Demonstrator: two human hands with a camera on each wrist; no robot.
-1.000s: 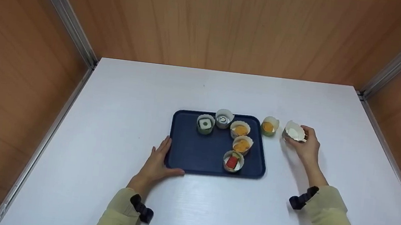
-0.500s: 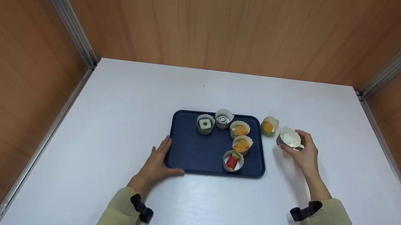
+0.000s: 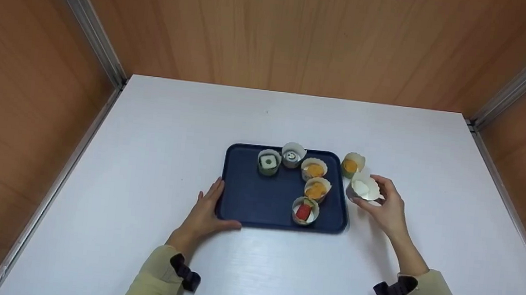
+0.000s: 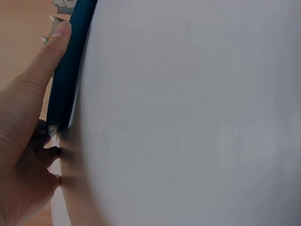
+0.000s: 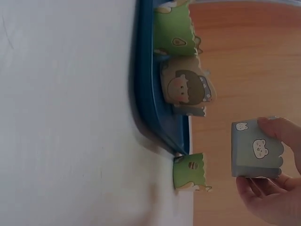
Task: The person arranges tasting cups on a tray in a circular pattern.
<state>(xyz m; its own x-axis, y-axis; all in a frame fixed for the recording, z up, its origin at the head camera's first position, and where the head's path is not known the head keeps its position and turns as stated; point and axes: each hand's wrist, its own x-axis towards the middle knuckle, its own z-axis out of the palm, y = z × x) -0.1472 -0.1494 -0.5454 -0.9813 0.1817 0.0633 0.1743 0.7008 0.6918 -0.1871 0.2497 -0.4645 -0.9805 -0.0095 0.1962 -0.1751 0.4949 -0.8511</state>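
My right hand (image 3: 388, 212) pinches a grey-blue paper baking cup (image 5: 256, 150) with white bear faces, thumb and fingers on opposite sides. In the head view this cup is whitish inside and hangs just beyond the right edge of the dark blue tray (image 3: 257, 200). At the tray's front left corner rests my left hand (image 3: 202, 217), fingers straight along the left side and thumb along the front rim. Just behind the held cup, a green paper cup with orange filling (image 3: 353, 165) stands on the table beside the tray.
Several filled paper cups stand on the tray: a cup with a white square piece (image 3: 269, 163), a silvery-grey cup (image 3: 293, 155), two orange-filled ones and a cup with a red piece (image 3: 305, 212). Wooden panels (image 3: 275, 31) enclose the white table (image 3: 187, 120).
My right hand has carried the grey-blue cup leftward and nearer to me, toward the tray's right edge. My left hand and the tray have stayed in place.
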